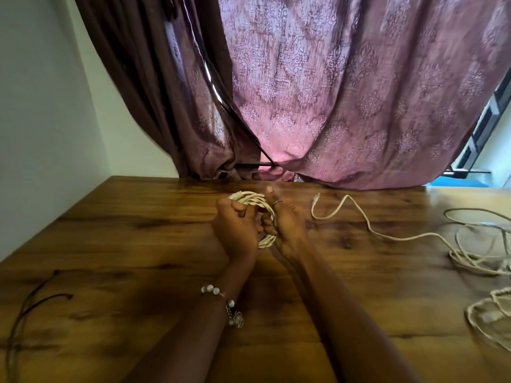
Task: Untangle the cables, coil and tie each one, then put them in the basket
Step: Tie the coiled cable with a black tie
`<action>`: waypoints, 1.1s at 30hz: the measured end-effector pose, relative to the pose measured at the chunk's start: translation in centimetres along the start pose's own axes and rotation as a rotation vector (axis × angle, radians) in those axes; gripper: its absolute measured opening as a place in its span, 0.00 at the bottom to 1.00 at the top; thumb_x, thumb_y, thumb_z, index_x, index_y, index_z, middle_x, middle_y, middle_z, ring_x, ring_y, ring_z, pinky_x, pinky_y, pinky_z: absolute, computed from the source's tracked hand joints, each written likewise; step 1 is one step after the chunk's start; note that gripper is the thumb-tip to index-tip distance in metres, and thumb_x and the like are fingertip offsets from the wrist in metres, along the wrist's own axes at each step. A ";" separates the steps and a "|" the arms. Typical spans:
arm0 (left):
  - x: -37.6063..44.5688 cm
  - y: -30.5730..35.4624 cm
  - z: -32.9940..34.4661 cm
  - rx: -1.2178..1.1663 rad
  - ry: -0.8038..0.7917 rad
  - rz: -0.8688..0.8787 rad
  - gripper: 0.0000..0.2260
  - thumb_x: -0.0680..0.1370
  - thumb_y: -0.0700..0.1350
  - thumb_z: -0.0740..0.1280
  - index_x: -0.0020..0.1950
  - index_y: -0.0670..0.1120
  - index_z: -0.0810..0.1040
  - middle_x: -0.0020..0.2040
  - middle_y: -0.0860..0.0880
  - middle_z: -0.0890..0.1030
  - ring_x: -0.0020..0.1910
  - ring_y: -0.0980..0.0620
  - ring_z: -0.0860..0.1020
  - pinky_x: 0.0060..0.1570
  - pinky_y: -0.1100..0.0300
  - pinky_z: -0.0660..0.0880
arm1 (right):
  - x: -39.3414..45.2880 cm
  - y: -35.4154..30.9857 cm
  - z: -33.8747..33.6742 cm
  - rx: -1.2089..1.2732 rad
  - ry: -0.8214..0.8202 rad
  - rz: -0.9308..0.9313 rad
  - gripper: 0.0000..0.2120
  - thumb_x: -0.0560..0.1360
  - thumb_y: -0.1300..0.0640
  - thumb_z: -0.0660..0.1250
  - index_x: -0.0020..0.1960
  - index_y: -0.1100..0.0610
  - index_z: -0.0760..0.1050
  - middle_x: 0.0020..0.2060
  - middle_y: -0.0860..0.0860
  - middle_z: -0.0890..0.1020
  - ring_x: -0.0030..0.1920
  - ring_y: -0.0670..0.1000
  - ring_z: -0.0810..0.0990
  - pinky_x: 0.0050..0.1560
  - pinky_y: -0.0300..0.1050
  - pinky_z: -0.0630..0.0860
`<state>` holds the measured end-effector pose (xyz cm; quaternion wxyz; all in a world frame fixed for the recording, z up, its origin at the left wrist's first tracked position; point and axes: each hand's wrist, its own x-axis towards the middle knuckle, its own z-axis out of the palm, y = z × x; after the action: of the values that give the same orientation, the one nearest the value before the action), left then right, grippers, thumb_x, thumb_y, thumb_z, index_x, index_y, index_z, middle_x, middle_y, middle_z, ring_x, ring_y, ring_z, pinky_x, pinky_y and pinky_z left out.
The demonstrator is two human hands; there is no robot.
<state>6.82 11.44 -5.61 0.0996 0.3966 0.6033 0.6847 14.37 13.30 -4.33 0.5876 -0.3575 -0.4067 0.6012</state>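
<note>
Fingers of both hands grip the white coil [265, 208], loose pale cable [387, 235] right, dark cord [25, 308] left.

A cream coiled cable [264, 205] lay on the brown wood-grain table [138, 230]; the far curtain [359, 92] was mauve damask.

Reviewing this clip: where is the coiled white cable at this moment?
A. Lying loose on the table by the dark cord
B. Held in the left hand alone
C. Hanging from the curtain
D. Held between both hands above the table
D: the coiled white cable sits between the left hand and the right hand, fingers of both curled round its loops, above the wooden table.
</note>
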 end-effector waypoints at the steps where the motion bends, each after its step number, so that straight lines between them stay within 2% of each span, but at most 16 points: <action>1: 0.0 0.0 0.0 -0.004 0.000 0.003 0.12 0.69 0.38 0.74 0.40 0.45 0.69 0.33 0.50 0.76 0.32 0.47 0.77 0.35 0.59 0.68 | -0.1 -0.1 0.0 0.005 -0.014 0.002 0.16 0.77 0.51 0.66 0.35 0.60 0.71 0.20 0.51 0.68 0.17 0.45 0.64 0.16 0.33 0.55; 4: -0.1 -0.2 0.1 -0.020 -0.001 0.008 0.13 0.69 0.37 0.74 0.39 0.45 0.69 0.31 0.51 0.75 0.31 0.47 0.78 0.34 0.58 0.70 | -0.2 0.0 -0.1 -0.004 -0.013 0.004 0.16 0.77 0.52 0.65 0.36 0.62 0.72 0.20 0.53 0.68 0.16 0.45 0.64 0.16 0.33 0.56; 9: -0.1 -0.6 0.4 0.033 0.022 0.079 0.07 0.70 0.34 0.72 0.39 0.40 0.74 0.32 0.51 0.74 0.32 0.51 0.72 0.34 0.61 0.62 | 0.0 0.5 0.3 -0.042 0.050 0.007 0.16 0.77 0.51 0.66 0.42 0.64 0.74 0.25 0.56 0.71 0.16 0.45 0.65 0.17 0.33 0.58; 12: -0.2 -0.7 0.4 0.049 0.040 0.167 0.05 0.70 0.31 0.69 0.38 0.38 0.74 0.31 0.46 0.76 0.30 0.50 0.71 0.31 0.62 0.58 | 0.1 0.5 0.3 -0.013 0.051 0.028 0.15 0.77 0.52 0.66 0.43 0.65 0.75 0.25 0.57 0.71 0.15 0.45 0.65 0.16 0.32 0.57; 14: -0.1 -0.8 0.4 0.056 0.040 0.229 0.05 0.69 0.30 0.68 0.38 0.38 0.74 0.31 0.44 0.77 0.29 0.51 0.71 0.31 0.60 0.58 | 0.2 0.5 0.1 -0.003 0.048 0.023 0.16 0.77 0.52 0.66 0.41 0.65 0.75 0.25 0.57 0.71 0.15 0.45 0.64 0.16 0.32 0.57; 17: 0.0 -1.0 0.3 0.046 -0.050 0.264 0.05 0.71 0.32 0.69 0.41 0.38 0.74 0.32 0.48 0.75 0.30 0.51 0.71 0.31 0.63 0.60 | 0.1 0.3 -0.3 0.003 0.063 -0.009 0.16 0.77 0.53 0.66 0.36 0.64 0.75 0.24 0.57 0.73 0.16 0.46 0.65 0.16 0.32 0.57; 19: 0.1 -0.9 0.1 0.052 -0.143 0.245 0.05 0.72 0.35 0.70 0.45 0.40 0.75 0.33 0.50 0.75 0.30 0.52 0.73 0.32 0.59 0.67 | -0.1 0.1 -0.4 0.010 0.097 -0.029 0.16 0.77 0.54 0.66 0.34 0.63 0.75 0.23 0.55 0.73 0.16 0.46 0.66 0.16 0.32 0.59; 22: 0.6 -1.0 0.1 0.052 -0.323 0.131 0.10 0.72 0.38 0.72 0.49 0.46 0.74 0.34 0.49 0.80 0.32 0.49 0.79 0.34 0.54 0.76 | -0.2 0.2 -0.7 0.016 0.140 -0.036 0.15 0.76 0.56 0.68 0.34 0.63 0.76 0.21 0.55 0.72 0.17 0.48 0.67 0.19 0.34 0.64; 24: 1.1 -0.8 -0.1 -0.001 -0.454 -0.013 0.15 0.69 0.41 0.74 0.46 0.55 0.72 0.35 0.46 0.82 0.33 0.45 0.81 0.34 0.50 0.79 | -0.1 0.3 -0.9 0.052 0.140 -0.025 0.12 0.76 0.57 0.68 0.37 0.63 0.78 0.20 0.55 0.70 0.16 0.48 0.66 0.20 0.35 0.66; 25: 1.3 -0.6 -0.3 -0.052 -0.526 -0.100 0.16 0.68 0.41 0.75 0.45 0.56 0.72 0.35 0.44 0.82 0.32 0.44 0.81 0.33 0.48 0.80 | 0.0 0.2 -1.0 0.067 0.144 -0.023 0.09 0.76 0.58 0.68 0.40 0.63 0.79 0.19 0.54 0.70 0.16 0.47 0.65 0.19 0.34 0.65; 26: 1.5 -0.4 -0.5 -0.126 -0.597 -0.193 0.16 0.68 0.40 0.75 0.46 0.55 0.72 0.36 0.43 0.82 0.29 0.44 0.81 0.31 0.48 0.80 | 0.1 0.1 -1.2 0.063 0.154 -0.029 0.07 0.76 0.59 0.68 0.44 0.62 0.79 0.18 0.52 0.70 0.15 0.46 0.64 0.18 0.33 0.64; 29: 2.1 1.5 -2.3 -0.331 -0.787 -0.437 0.12 0.72 0.31 0.70 0.51 0.41 0.72 0.33 0.40 0.80 0.21 0.51 0.76 0.25 0.57 0.77 | 0.2 -0.2 -1.6 -0.008 0.181 -0.079 0.05 0.76 0.63 0.67 0.51 0.62 0.80 0.23 0.48 0.76 0.16 0.43 0.63 0.17 0.31 0.59; 33: 4.1 2.0 -4.6 -0.485 -0.965 -0.534 0.04 0.77 0.34 0.65 0.49 0.35 0.77 0.36 0.41 0.83 0.25 0.54 0.77 0.30 0.60 0.79 | 0.4 -0.1 -2.1 0.042 0.239 -0.085 0.08 0.74 0.65 0.70 0.51 0.58 0.78 0.39 0.54 0.83 0.17 0.44 0.63 0.18 0.31 0.59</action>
<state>1.73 10.02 -1.82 0.6184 0.4633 0.3952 0.4968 16.34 13.88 -5.08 0.6641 -0.3966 -0.3362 0.5373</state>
